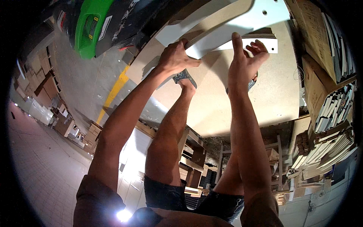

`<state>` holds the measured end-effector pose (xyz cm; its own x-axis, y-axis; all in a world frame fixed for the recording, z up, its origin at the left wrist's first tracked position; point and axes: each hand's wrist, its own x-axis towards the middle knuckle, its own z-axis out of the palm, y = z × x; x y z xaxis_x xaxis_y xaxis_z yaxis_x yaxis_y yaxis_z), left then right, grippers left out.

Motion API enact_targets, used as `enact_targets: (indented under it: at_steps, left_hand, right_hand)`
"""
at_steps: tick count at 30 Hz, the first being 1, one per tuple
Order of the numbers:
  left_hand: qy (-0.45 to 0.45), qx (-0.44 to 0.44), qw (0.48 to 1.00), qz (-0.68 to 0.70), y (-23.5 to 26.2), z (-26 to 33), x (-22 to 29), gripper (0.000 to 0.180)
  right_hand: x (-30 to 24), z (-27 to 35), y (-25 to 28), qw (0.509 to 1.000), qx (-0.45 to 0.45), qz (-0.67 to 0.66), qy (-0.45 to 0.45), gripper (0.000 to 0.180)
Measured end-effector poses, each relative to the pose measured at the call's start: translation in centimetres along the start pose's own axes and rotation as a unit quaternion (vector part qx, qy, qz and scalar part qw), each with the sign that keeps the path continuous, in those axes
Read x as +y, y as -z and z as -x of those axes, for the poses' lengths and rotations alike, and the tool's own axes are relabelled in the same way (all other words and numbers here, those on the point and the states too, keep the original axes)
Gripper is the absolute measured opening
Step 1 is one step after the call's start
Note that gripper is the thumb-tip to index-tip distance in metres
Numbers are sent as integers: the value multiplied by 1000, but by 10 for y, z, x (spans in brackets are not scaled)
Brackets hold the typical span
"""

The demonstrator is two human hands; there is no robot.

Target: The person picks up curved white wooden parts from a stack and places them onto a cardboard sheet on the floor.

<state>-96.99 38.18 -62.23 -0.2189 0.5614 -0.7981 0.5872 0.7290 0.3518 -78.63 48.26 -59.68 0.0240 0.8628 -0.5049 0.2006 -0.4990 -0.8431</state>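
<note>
The person stands on a big pale board (242, 98) laid flat, feet in sandals, bent over with both arms stretched down to a white panel (211, 39) at the top centre of the frame. The left hand (176, 56) grips the panel's near edge, fingers curled under it and thumb on top. The right hand (244, 62) is open, its index finger pressed upright against the panel's edge while the other fingers hang loose and spread, holding nothing. A second white panel (261, 15) with small drilled holes lies just above, overlapping the first.

The panel looks like laminated chipboard: stiff, flat, smooth-faced, so likely slippery on the broad side and not light for its length. The edges and corners would chip if knocked. It seems best taken by the long edges, one hand toward each end, rather than by the face.

A green machine (92, 26) sits at the upper left, and stacks of cut strips (332, 109) fill the right side.
</note>
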Motion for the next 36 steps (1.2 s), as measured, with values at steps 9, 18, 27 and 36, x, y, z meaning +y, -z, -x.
enact_targets:
  at_steps: [9, 18, 27, 36]
  left_hand:
    - [-58, -66, 988, 129, 19, -31, 24, 64]
    - [-91, 207, 963, -148, 1, -13, 40, 97]
    - [-115, 321, 928, -150, -13, -40, 4, 84]
    - [-100, 312, 933, -148, -13, -61, 7, 82]
  right_hand:
    - [21, -59, -47, 961, -154, -167, -158, 82]
    - [-7, -79, -64, 978, -75, -117, -158, 69]
    - [0, -93, -81, 981, -96, -33, -164, 79]
    - [32, -111, -100, 988, -39, -65, -132, 85]
